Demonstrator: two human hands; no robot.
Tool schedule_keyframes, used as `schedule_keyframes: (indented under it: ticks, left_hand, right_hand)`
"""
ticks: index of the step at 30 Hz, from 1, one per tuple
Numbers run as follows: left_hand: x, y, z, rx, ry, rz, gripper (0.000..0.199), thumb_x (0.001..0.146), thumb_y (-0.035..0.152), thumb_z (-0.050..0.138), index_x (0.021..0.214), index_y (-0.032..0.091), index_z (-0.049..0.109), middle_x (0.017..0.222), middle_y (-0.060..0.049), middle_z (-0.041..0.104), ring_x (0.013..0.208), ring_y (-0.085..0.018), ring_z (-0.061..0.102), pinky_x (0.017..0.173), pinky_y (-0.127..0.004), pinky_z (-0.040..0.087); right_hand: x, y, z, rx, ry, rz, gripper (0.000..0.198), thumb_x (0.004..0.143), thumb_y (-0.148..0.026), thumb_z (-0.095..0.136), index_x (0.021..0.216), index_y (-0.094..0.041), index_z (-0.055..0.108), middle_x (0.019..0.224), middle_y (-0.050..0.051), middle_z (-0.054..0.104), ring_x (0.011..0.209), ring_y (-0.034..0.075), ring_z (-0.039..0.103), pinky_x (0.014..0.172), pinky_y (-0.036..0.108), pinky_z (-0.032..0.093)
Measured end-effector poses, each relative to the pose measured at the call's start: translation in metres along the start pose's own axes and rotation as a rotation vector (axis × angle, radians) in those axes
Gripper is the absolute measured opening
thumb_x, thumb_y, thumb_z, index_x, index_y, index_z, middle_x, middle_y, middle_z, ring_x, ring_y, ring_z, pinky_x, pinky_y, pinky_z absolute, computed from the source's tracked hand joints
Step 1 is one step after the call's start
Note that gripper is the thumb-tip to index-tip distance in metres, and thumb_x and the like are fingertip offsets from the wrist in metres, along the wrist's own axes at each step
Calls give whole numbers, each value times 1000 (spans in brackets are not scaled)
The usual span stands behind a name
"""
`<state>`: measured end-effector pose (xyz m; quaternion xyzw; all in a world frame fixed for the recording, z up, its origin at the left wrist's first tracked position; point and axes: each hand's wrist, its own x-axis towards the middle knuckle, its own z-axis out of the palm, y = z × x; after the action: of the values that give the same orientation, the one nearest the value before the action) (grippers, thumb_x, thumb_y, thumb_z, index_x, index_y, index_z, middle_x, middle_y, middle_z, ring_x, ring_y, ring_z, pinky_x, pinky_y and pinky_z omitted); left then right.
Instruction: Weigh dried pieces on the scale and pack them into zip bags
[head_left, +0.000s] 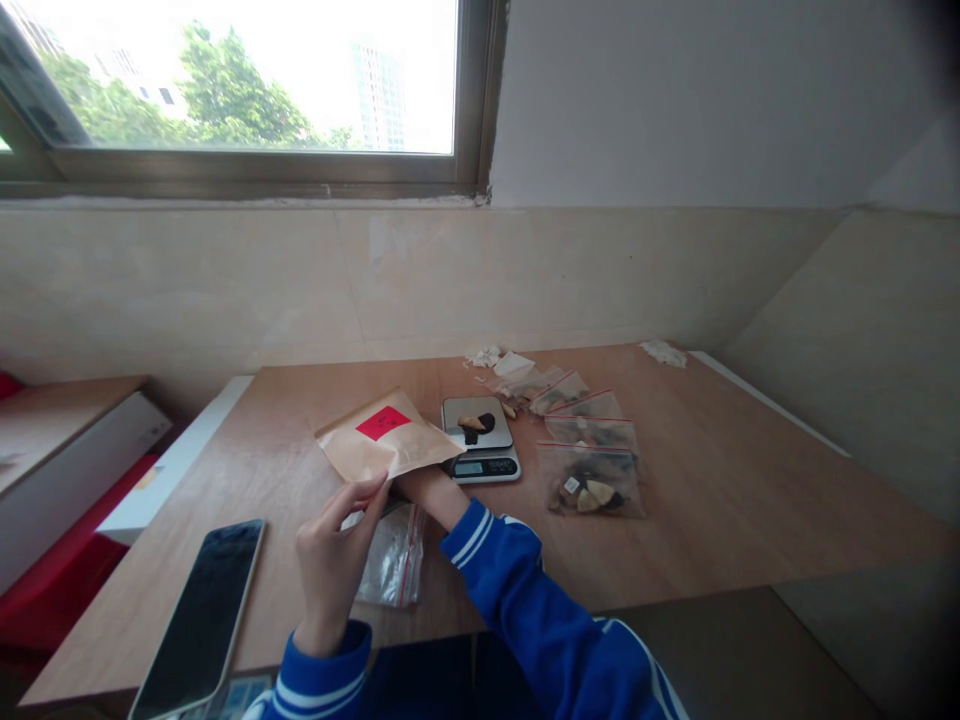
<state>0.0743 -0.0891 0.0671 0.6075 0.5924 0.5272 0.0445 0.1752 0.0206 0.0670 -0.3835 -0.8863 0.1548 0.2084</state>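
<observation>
A brown paper bag point(341, 445) with a red label point(382, 423) is tilted above the table. My left hand point(337, 540) pinches its near edge between thumb and fingers. My right hand point(431, 490) reaches under or into the bag; its fingers are hidden, and only the back of the hand and the wrist show. Just right of the bag stands a small digital scale point(501, 470), with a few dark and pale dried slices point(476, 422) on its metal plate. Beneath my hands lies a stack of clear zip bags point(391, 565).
Several zip bags with dried pieces point(592, 490) lie fanned out right of the scale. Crumpled white tissue point(664, 352) lies at the back right, and more white scraps point(486, 356) behind the scale. A phone point(202, 610) rests at the table's front left.
</observation>
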Motion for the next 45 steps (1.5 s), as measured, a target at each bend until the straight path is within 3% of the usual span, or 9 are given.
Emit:
schedule_keyframes:
  ticks: [6,10,13,17,22,27,35,39,45]
  left_hand:
    - [10,-3,-4,29,35,-51,22,81,46,69,85,24,74,74,3,74,60,-13,67,60,-20,52]
    - [15,-5,-4,41,39,-94,23,81,48,69,84,25,73,72,4,73,59,-13,67,58,-20,50]
    - [17,-6,-6,39,27,-124,25,81,49,68,84,25,73,75,4,73,60,-13,67,58,-21,50]
    - [18,-8,-8,37,29,-133,27,80,51,69,88,26,74,78,4,74,64,-14,68,61,-22,52]
    - [16,-10,-10,32,14,-136,26,79,50,70,90,26,74,77,4,74,64,-14,68,61,-21,52]
    - [17,-8,-10,15,15,-141,25,79,49,70,88,25,75,77,4,74,64,-14,68,61,-21,54]
    - [21,-6,-15,36,28,-112,28,79,51,69,89,25,75,78,3,75,61,-13,67,59,-20,55]
    - [20,-6,-16,37,26,-114,28,79,50,70,88,25,75,77,3,75,61,-14,67,60,-21,55]
    - [18,-9,-15,28,20,-137,28,78,51,71,90,26,75,78,3,75,64,-14,68,62,-22,54]
  right_hand:
    - [-48,-2,-30,38,-32,-58,31,95,-12,52,123,-18,64,126,10,66,116,24,61,102,35,47]
    - [-77,-4,-52,159,146,-73,24,97,-15,51,114,-20,67,107,8,72,104,22,64,97,39,47]
    - [-94,6,-63,425,335,1,22,99,-22,48,114,-22,64,110,6,70,102,19,64,94,33,48]
    - [-109,52,-65,692,552,188,29,97,-41,48,116,-22,59,111,7,66,92,17,65,82,29,53]
    - [-93,148,-48,774,679,443,42,84,-56,58,103,-19,56,82,3,63,62,14,58,61,28,50]
    - [-54,198,-32,569,545,564,26,87,-44,53,95,-20,53,76,0,63,61,15,58,59,26,48]
    - [-34,195,-28,201,380,468,14,85,-29,60,83,-17,67,87,7,69,84,21,62,82,32,46]
    - [-40,197,-31,25,480,516,24,86,-36,62,94,-16,72,101,11,65,100,24,59,92,36,44]
    - [-65,204,-36,75,521,455,29,91,-35,53,100,-16,72,97,11,63,94,23,58,88,37,47]
